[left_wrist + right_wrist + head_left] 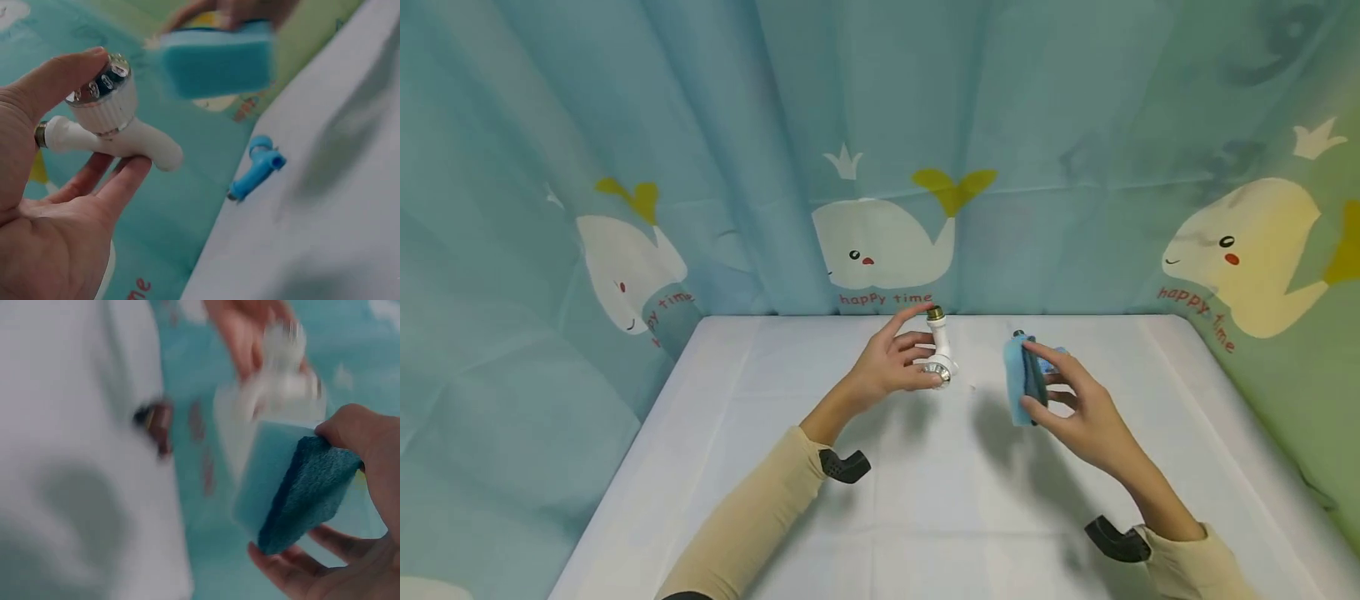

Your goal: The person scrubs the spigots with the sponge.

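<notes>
My left hand grips a small white tap between thumb and fingers, above the table. The left wrist view shows the tap's ribbed collar and shiny silver knob, with the thumb on the knob. At one end is a brass threaded inlet. A two-layer sponge is pinched in my right hand, to the right of the tap and apart from it. Its light-blue soft layer faces the tap; the darker scouring layer faces the right palm.
A blue tap lies on the white table, partly hidden behind the right hand in the head view. In the right wrist view, a blurred brown object lies near the table edge. Blue-green whale-print curtains stand round the table.
</notes>
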